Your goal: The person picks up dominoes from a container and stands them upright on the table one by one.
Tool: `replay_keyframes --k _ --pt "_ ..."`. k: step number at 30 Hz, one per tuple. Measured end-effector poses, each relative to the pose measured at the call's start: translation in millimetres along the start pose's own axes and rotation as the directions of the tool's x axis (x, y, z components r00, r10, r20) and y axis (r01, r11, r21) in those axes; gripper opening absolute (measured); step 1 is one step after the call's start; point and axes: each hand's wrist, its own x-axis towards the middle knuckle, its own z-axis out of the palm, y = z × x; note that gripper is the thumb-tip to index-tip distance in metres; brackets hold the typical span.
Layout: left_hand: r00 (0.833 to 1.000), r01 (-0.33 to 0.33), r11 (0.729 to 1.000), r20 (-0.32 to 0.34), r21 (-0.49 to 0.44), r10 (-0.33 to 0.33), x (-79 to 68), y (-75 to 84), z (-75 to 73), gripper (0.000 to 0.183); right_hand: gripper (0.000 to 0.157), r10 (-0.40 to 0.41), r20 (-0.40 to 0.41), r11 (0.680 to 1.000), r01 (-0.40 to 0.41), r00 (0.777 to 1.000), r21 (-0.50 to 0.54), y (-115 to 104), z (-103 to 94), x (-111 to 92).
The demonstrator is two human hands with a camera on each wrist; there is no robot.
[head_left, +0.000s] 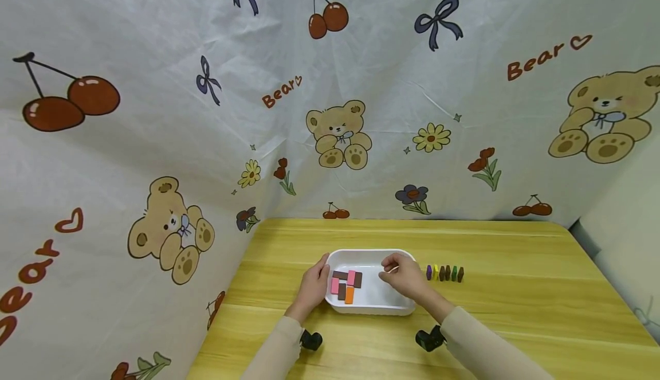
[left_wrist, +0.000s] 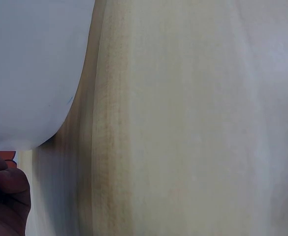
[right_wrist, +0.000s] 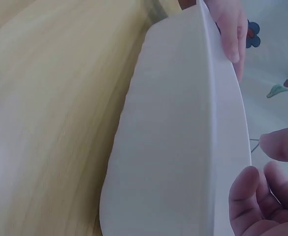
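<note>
Head view, lower centre: left hand (head_left: 312,283) grips tray (head_left: 375,297), likely steadying it; right hand (head_left: 404,277), loosely curled, holds nothing.

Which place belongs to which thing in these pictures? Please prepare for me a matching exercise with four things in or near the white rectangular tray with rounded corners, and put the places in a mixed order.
Things
1. bare left hand
2. bare right hand
3. flat orange rectangular block
4. thin purple block

Places
A. on the yellowish wood-grain table, right of the white rectangular tray
B. over the tray's right part
C. at the tray's left side, holding its rim
D. inside the tray, in its left part

Pairs: 1-C; 2-B; 3-D; 4-A
</note>
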Motion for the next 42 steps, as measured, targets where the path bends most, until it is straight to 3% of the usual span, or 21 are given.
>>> replay_keyframes --k 8,19,34,42 --pt "1.0 0.005 1.0 -0.001 -0.003 -0.005 -0.8 -0.5 -0.7 0.046 0.026 0.037 0.005 0.999 -0.037 0.999 0.004 -2.2 25.2 7.9" --pt "1.0 0.001 1.0 0.001 -0.006 -0.001 1.5 -3.5 2.6 0.047 0.026 0.088 0.022 0.993 -0.09 0.996 0.082 5.4 41.7 16.1" --pt "1.0 0.003 1.0 0.006 -0.011 -0.003 0.9 -2.8 1.1 0.047 0.021 0.052 0.037 0.999 -0.051 0.998 -0.014 9.0 65.5 29.4" --pt "1.0 0.01 1.0 0.003 -0.011 -0.01 -0.2 -2.4 0.2 0.047 0.016 -0.029 0.076 0.995 0.036 0.997 -0.092 6.5 72.0 31.5"
